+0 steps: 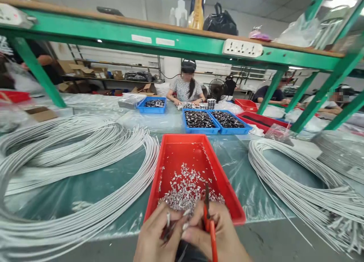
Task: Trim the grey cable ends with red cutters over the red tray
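My left hand point(160, 231) is closed in a pinch over the near end of a red tray. Between its fingers is a small white cable end point(186, 213), partly covered by the fingertips. My right hand point(214, 231) is wrapped round a tool with orange handles and dark narrow jaws, which looks like a pair of pliers point(209, 220), its jaws pointing away from me. The right thumb and forefinger also meet at the white cable end, almost touching my left fingertips. Small silvery scraps point(184, 186) lie heaped in the red tray point(167, 152), mostly at its near half.
Large coils of white cable lie on the left point(85, 212) and right point(295, 171). Beyond the tray stand blue trays point(201, 131) of black parts. A green-framed shelf point(187, 40) spans overhead. A co-worker point(186, 85) sits opposite; other people are at the sides.
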A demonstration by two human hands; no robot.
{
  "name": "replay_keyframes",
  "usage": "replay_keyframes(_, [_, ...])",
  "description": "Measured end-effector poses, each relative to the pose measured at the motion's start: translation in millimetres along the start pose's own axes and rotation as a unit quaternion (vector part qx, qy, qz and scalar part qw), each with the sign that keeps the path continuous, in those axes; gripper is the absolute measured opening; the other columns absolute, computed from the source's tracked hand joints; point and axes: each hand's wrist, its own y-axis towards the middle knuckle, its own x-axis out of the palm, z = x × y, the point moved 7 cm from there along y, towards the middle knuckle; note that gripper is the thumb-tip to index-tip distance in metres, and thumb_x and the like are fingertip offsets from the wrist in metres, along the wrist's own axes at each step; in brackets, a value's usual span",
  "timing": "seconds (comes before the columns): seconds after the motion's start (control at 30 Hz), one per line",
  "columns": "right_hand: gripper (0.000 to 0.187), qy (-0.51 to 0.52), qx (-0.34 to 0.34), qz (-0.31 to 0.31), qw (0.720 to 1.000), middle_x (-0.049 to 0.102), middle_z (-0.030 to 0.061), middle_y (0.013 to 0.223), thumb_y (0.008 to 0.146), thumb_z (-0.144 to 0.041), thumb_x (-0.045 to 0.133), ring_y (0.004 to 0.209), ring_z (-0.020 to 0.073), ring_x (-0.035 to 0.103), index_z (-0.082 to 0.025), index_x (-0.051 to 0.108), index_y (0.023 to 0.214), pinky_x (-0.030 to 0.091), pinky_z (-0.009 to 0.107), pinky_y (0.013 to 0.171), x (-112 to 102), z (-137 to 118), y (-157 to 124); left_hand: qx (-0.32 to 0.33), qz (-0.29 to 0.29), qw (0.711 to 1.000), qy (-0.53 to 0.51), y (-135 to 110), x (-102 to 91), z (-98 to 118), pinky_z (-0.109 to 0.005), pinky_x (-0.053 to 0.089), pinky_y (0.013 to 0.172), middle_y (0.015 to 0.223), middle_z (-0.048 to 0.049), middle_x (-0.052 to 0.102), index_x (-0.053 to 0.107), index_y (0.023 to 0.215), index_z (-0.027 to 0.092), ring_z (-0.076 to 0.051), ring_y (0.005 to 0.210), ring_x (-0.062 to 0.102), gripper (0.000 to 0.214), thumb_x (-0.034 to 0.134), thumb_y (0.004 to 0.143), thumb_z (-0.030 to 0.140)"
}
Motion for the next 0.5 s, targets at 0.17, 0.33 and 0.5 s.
replay_keyframes(0.17, [0.027, -0.142, -0.007, 0.057, 0.988, 0.033, -0.0074, 0.053, 0.076, -0.027, 0.061, 0.049, 0.0113, 0.031, -0.022, 0.043, 0.057, 0.027, 0.023, 0.047, -49, 0, 24, -0.177, -0.183, 0.959, -0.125, -18, 28.7, -25, -0.021, 0.041, 0.042, 0.058, 0.0021, 0.05, 0.062, 0.072, 0.018, -0.012, 0.047, 0.047, 0.02, 0.059, 0.078, 0.036])
replay_keyframes(0.33, [0.009, -0.206, -0.021, 0.008, 0.978, 0.052, -0.0029, 0.064, 0.079, -0.017, 0.054, 0.062, 0.0183, 0.05, -0.023, 0.058, 0.084, 0.037, 0.027, 0.061, -54, 5, 35, -0.061, -0.259, 0.96, -0.087, -17, 31.0, -11, -0.026, 0.042, 0.061, 0.074, -0.0052, 0.056, 0.07, 0.095, 0.019, -0.016, 0.068, 0.053, 0.032, 0.044, 0.089, 0.037])
replay_keyframes(0.5, [0.05, -0.117, -0.022, -0.099, 0.988, 0.056, -0.0004, 0.082, 0.074, -0.019, 0.053, 0.071, 0.0169, 0.06, -0.023, 0.037, 0.121, 0.05, 0.024, 0.061, -39, 6, 4, -0.209, -0.188, 0.927, -0.249, -18, 23.7, -28, -0.018, 0.022, 0.037, 0.052, 0.0067, 0.038, 0.064, 0.108, 0.015, -0.005, 0.039, 0.025, 0.046, 0.049, 0.083, 0.051])
